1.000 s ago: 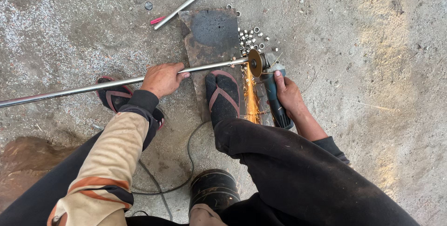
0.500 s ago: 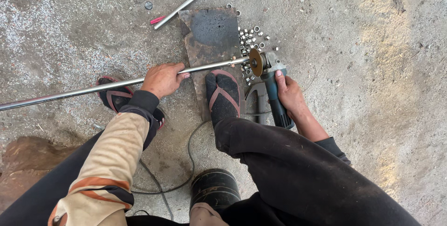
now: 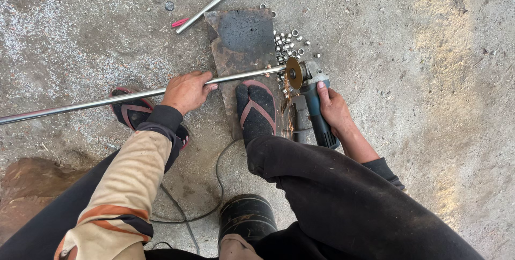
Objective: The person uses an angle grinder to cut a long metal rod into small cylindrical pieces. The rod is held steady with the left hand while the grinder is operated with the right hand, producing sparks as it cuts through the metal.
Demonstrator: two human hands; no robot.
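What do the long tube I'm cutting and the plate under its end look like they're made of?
Long tube: probably bright steel, maybe stainless or plated; smooth silvery shine, and sparks at the cutting disc. Plate: likely bare mild steel; flat, dull brown rust with a dark scorched patch. The small cut rings beside it share the tube's shine.

The left hand sits left of frame centre, palm down, fingers curled shut in a grip, its tan-sleeved forearm running down to the lower left. The right hand, right of centre, is wrapped closed, wrist bare, dark sleeve below.
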